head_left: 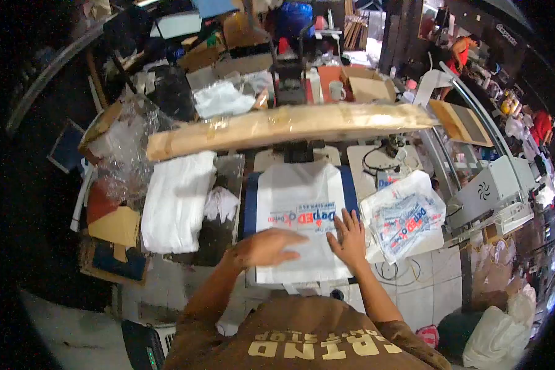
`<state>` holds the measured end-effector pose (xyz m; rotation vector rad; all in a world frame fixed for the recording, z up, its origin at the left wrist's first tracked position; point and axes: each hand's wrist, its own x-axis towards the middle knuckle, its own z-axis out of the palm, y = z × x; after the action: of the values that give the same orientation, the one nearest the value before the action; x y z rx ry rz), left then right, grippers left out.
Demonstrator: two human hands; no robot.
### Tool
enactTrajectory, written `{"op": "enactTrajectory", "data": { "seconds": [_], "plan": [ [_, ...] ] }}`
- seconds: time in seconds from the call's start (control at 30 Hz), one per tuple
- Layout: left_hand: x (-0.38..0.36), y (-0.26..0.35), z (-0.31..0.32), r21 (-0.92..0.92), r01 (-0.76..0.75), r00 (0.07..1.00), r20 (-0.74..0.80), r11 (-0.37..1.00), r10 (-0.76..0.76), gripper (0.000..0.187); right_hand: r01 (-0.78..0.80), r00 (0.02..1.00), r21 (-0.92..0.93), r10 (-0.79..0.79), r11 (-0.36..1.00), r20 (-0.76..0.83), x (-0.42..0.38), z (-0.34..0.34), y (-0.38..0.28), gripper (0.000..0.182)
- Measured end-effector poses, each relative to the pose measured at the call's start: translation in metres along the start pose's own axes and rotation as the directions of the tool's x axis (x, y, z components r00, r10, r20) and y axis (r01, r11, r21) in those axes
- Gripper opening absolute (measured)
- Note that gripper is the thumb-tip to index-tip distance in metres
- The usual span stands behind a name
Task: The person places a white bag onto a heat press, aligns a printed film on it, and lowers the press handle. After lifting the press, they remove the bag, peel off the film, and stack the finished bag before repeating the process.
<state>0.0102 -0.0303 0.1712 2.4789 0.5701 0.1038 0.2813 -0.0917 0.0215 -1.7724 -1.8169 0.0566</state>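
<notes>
In front of me a white sheet (302,262) printed with red and blue lettering lies flat over a dark blue board (351,191), which shows along both sides. My left hand (271,248), slightly blurred, is over the sheet's left side with its fingers stretched out. My right hand (349,240) is at the sheet's right edge, fingers spread and palm down below the lettering. To the right lies a loose pile of similar printed white pieces (407,216). A stack of folded white cloth (177,203) rests on the left.
A long, tape-wrapped brown beam (290,126) runs across behind the sheet. Crumpled clear plastic (129,139) and cardboard (114,228) are at left. A white machine housing with a vent (490,188) stands at right. Two people (459,54) are in the background at far right.
</notes>
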Motion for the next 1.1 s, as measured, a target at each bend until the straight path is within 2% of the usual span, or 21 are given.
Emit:
{"op": "enactTrajectory", "data": {
  "seconds": [0.13, 0.17, 0.2, 0.23, 0.27, 0.3, 0.33, 0.37, 0.4, 0.53, 0.57, 0.6, 0.63, 0.7, 0.77, 0.8, 0.87, 0.97, 1.0, 1.03, 1.1],
  "plan": [
    [-0.004, 0.13, -0.141, 0.242, -0.471, 0.783, -0.329, 0.848, 0.528, 0.025, -0.011, 1.0, 0.002, 0.011, 1.0, -0.007, -0.005, 0.006, 0.005, 0.055],
    [0.009, 0.152, -0.181, 0.645, -0.343, 0.686, -0.325, 0.683, 0.651, 0.022, -0.014, 1.0, 0.007, 0.015, 1.0, -0.013, -0.006, 0.005, 0.006, 0.053],
    [0.018, 0.161, -0.223, 0.75, -0.147, 0.691, -0.388, 0.645, 0.61, 0.022, -0.004, 0.999, 0.045, 0.006, 0.999, -0.046, -0.007, 0.007, 0.008, 0.052],
    [0.046, 0.172, -0.26, 0.73, -0.053, 0.486, -0.577, 0.682, 0.656, 0.022, 0.007, 0.997, 0.083, -0.001, 0.997, -0.074, -0.009, 0.009, 0.011, 0.051],
    [0.068, 0.172, -0.306, 0.725, 0.115, 0.445, -0.649, 0.68, 0.617, 0.027, 0.012, 0.996, 0.079, -0.004, 0.997, -0.095, -0.012, 0.009, 0.012, 0.051],
    [0.092, 0.155, -0.365, 0.864, 0.218, 0.387, -0.503, 0.454, 0.772, 0.038, 0.031, 0.997, 0.092, -0.024, 0.995, -0.072, -0.014, 0.007, 0.013, 0.05],
    [0.111, 0.139, -0.415, 0.857, 0.355, 0.372, -0.495, 0.372, 0.785, 0.059, 0.05, 0.998, 0.105, -0.044, 0.993, -0.05, -0.018, 0.007, 0.016, 0.05],
    [0.121, 0.135, -0.443, 0.793, 0.595, 0.344, -0.401, 0.133, 0.849, 0.061, 0.109, 0.991, 0.112, -0.099, 0.988, -0.09, -0.027, 0.012, 0.021, 0.053],
    [0.127, 0.146, -0.437, 0.67, 0.715, 0.324, -0.573, 0.202, 0.752, 0.064, 0.096, 0.994, 0.067, -0.092, 0.993, -0.059, -0.039, 0.01, 0.02, 0.055],
    [0.162, 0.07, -0.561, 0.751, 0.585, 0.305, -0.552, 0.305, 0.776, 0.078, 0.116, 0.993, 0.059, -0.115, 0.992, -0.006, -0.08, -0.01, 0.018, 0.06],
    [0.16, 0.074, -0.567, 0.702, 0.574, 0.366, -0.681, 0.422, 0.634, 0.083, 0.101, 0.995, 0.055, -0.1, 0.993, -0.007, -0.084, -0.013, 0.022, 0.06],
    [0.161, 0.081, -0.566, 0.628, 0.573, 0.431, -0.777, 0.526, 0.458, 0.087, 0.114, 0.993, 0.075, -0.116, 0.991, 0.014, -0.091, -0.016, 0.025, 0.061],
    [0.154, 0.108, -0.54, 0.552, 0.621, 0.375, -0.833, 0.556, 0.408, 0.082, 0.128, 0.99, 0.096, -0.133, 0.987, 0.044, -0.101, -0.02, 0.027, 0.063],
    [0.132, 0.118, -0.536, 0.699, 0.475, 0.46, -0.715, 0.534, 0.527, 0.067, 0.152, 0.987, 0.092, -0.156, 0.984, 0.045, -0.106, -0.03, 0.037, 0.057],
    [0.098, 0.179, -0.453, 0.466, 0.394, 0.42, -0.858, 0.792, 0.296, 0.068, 0.149, 0.989, 0.395, -0.128, 0.906, -0.08, -0.108, -0.025, 0.061, 0.045],
    [0.081, 0.211, -0.409, 0.319, 0.353, 0.388, -0.905, 0.88, 0.173, 0.069, 0.107, 0.992, 0.391, -0.072, 0.914, -0.103, -0.102, -0.05, 0.058, 0.028],
    [0.047, 0.173, -0.404, 0.721, 0.358, 0.318, -0.691, 0.593, 0.649, 0.048, -0.019, 0.961, 0.581, 0.175, 0.814, -0.213, -0.09, -0.076, 0.074, 0.018],
    [-0.003, 0.211, -0.277, 0.645, 0.104, 0.245, -0.754, 0.757, 0.609, 0.033, 0.045, 0.845, 0.467, 0.216, 0.883, -0.49, -0.052, -0.158, 0.066, 0.014],
    [-0.03, 0.213, -0.236, 0.577, 0.102, 0.302, -0.794, 0.811, 0.527, 0.041, 0.014, 0.847, 0.511, 0.261, 0.859, -0.463, -0.044, -0.193, 0.046, 0.015],
    [-0.042, 0.207, -0.196, 0.646, 0.013, 0.259, -0.74, 0.763, 0.621, 0.042, 0.018, 0.842, 0.507, 0.26, 0.862, -0.472, -0.039, -0.209, 0.032, 0.015],
    [-0.059, 0.198, -0.116, 0.606, -0.201, 0.275, -0.719, 0.77, 0.638, 0.039, 0.186, 0.831, 0.519, 0.148, 0.834, -0.537, -0.033, -0.228, 0.006, 0.014]
  ]
}}
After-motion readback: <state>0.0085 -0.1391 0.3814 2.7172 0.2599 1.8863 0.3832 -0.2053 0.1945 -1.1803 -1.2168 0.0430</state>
